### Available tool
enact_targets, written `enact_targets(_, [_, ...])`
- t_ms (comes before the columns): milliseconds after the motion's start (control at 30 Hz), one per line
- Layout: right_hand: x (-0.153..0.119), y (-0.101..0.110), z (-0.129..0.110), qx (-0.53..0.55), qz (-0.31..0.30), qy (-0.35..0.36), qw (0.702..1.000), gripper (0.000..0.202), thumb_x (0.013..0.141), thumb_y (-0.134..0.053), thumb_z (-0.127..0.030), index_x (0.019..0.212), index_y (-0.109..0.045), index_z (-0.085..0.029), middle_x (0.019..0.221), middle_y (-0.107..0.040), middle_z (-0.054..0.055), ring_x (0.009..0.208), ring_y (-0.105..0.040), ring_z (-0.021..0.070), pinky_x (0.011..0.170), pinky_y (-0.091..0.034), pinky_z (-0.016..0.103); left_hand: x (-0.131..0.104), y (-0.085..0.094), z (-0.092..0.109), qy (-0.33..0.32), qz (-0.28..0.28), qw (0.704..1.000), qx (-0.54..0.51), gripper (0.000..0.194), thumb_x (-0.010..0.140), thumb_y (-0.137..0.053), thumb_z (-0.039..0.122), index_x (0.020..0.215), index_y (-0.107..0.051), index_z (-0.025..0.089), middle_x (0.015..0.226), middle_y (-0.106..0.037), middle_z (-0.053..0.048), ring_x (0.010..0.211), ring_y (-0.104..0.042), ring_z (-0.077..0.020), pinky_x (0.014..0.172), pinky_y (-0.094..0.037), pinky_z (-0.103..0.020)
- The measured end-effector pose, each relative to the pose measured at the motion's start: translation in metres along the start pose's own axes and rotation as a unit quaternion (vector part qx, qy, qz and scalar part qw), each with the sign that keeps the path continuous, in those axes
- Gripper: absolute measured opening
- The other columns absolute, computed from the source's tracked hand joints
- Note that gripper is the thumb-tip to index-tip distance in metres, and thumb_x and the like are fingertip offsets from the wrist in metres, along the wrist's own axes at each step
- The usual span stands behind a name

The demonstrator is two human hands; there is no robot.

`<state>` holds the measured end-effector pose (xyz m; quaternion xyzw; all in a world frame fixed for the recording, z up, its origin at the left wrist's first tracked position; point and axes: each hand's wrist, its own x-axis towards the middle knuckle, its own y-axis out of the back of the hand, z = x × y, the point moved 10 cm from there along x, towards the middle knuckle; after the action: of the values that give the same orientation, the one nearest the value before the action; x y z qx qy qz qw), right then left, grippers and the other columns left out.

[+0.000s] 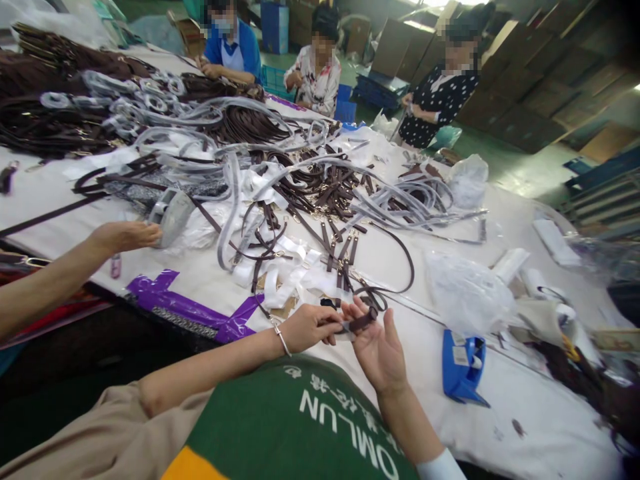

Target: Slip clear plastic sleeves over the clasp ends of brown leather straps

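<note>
A short dark brown strap [362, 321] lies between my two hands, just above the green apron [280, 420]. My left hand [306, 328], with a bracelet at the wrist, is closed in a pinch at the strap's left end. A thin translucent strip [344, 329], perhaps tape or film, shows by those fingertips. My right hand [383, 350] is palm up and holds the strap across its fingers, its thumb held apart. Right behind my hands, a looped brown strap [411, 267] and several short straps with gold-coloured metal fittings [345, 257] lie on the white table [420, 360].
Another person's hand [127, 235] reaches in from the left beside a grey roll [173, 217]. Heaped brown straps and plastic-wrapped strips [233, 200] cover the table's middle. A blue tape dispenser [463, 367] and clear bags [467, 290] lie right. Three people stand or sit across the table.
</note>
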<state>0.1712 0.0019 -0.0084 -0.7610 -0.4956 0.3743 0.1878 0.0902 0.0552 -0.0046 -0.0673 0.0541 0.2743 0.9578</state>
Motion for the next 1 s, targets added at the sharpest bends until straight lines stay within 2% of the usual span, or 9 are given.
enact_targets(67, [0.005, 0.014, 0.000, 0.029, 0.034, 0.001, 0.999, 0.042, 0.087, -0.046, -0.052, 0.109, -0.062, -0.019, 0.105, -0.068, 0.006, 0.111, -0.057, 0.0194, 0.107, -0.031, 0.042, -0.001, 0.004, -0.004, 0.003, -0.001, 1.000, 0.024, 0.028, 0.084, -0.057, 0.036, 0.093, -0.064, 0.010, 0.063, -0.064, -0.003, 0.058, -0.062, -0.0110, 0.057, -0.052, -0.019])
enact_targets(200, [0.008, 0.031, -0.012, 0.017, 0.088, 0.074, 0.993, 0.027, 0.086, -0.056, -0.040, 0.105, -0.062, -0.023, 0.103, -0.069, 0.003, 0.110, -0.057, 0.0158, 0.108, -0.030, 0.040, -0.002, 0.011, -0.017, 0.025, 0.015, 0.998, 0.059, 0.030, 0.084, -0.055, 0.036, 0.098, -0.064, 0.011, 0.065, -0.067, -0.005, 0.059, -0.063, -0.0117, 0.055, -0.051, -0.018])
enact_targets(333, [0.007, 0.020, -0.015, -0.036, 0.069, 0.104, 0.992, 0.029, 0.083, -0.060, -0.037, 0.109, -0.060, -0.024, 0.114, -0.065, 0.006, 0.116, -0.053, 0.0190, 0.108, -0.028, 0.044, -0.002, 0.011, -0.025, 0.054, 0.014, 0.997, 0.047, 0.035, 0.085, -0.052, 0.038, 0.103, -0.064, 0.010, 0.069, -0.068, -0.007, 0.056, -0.062, -0.0120, 0.047, -0.049, -0.017])
enact_targets(500, [0.006, 0.008, -0.006, -0.091, 0.045, 0.109, 0.989, 0.028, 0.081, -0.061, -0.039, 0.106, -0.062, -0.026, 0.125, -0.058, 0.006, 0.121, -0.048, 0.0212, 0.108, -0.028, 0.047, 0.000, 0.009, -0.017, 0.058, 0.018, 0.998, 0.022, 0.038, 0.085, -0.052, 0.038, 0.109, -0.064, 0.011, 0.068, -0.068, -0.006, 0.054, -0.061, -0.0112, 0.044, -0.046, -0.015])
enact_targets(633, [0.006, 0.004, 0.010, -0.124, 0.018, 0.071, 0.990, 0.032, 0.080, -0.063, -0.036, 0.110, -0.063, -0.024, 0.128, -0.056, 0.007, 0.121, -0.047, 0.0222, 0.106, -0.029, 0.045, 0.003, 0.008, -0.011, 0.049, 0.020, 0.999, 0.003, 0.040, 0.085, -0.053, 0.040, 0.111, -0.064, 0.012, 0.067, -0.067, -0.006, 0.057, -0.062, -0.0128, 0.043, -0.045, -0.016])
enact_targets(733, [0.007, 0.000, 0.020, -0.118, -0.007, 0.018, 0.993, 0.032, 0.076, -0.068, -0.032, 0.107, -0.065, -0.023, 0.130, -0.054, 0.007, 0.120, -0.048, 0.0234, 0.104, -0.033, 0.045, 0.005, 0.011, -0.011, 0.044, 0.023, 0.999, -0.010, 0.039, 0.084, -0.054, 0.041, 0.108, -0.065, 0.013, 0.067, -0.066, -0.005, 0.058, -0.062, -0.0128, 0.043, -0.043, -0.015])
enact_targets(800, [0.010, 0.001, 0.020, -0.096, -0.005, -0.001, 0.995, 0.035, 0.075, -0.069, -0.034, 0.108, -0.064, -0.024, 0.130, -0.054, 0.007, 0.121, -0.047, 0.0236, 0.103, -0.034, 0.044, 0.004, 0.015, -0.013, 0.047, 0.028, 0.998, 0.001, 0.037, 0.083, -0.055, 0.042, 0.103, -0.066, 0.012, 0.063, -0.065, -0.003, 0.054, -0.060, -0.0111, 0.043, -0.041, -0.015])
enact_targets(900, [0.015, 0.013, 0.019, -0.052, 0.028, 0.000, 0.998, 0.038, 0.078, -0.063, -0.047, 0.110, -0.063, -0.026, 0.127, -0.057, 0.006, 0.124, -0.044, 0.0233, 0.103, -0.035, 0.044, 0.000, 0.021, -0.021, 0.070, 0.044, 0.996, 0.026, 0.035, 0.081, -0.056, 0.042, 0.096, -0.067, 0.012, 0.059, -0.063, -0.003, 0.049, -0.057, -0.0099, 0.041, -0.039, -0.015])
enact_targets(1000, [0.027, 0.033, 0.034, -0.061, 0.060, -0.006, 0.996, 0.043, 0.075, -0.063, -0.054, 0.106, -0.066, -0.026, 0.125, -0.058, 0.007, 0.125, -0.044, 0.0257, 0.101, -0.037, 0.044, -0.001, 0.021, -0.037, 0.095, 0.047, 0.994, 0.026, 0.033, 0.079, -0.056, 0.042, 0.090, -0.068, 0.014, 0.063, -0.064, -0.003, 0.049, -0.059, -0.0120, 0.038, -0.036, -0.016])
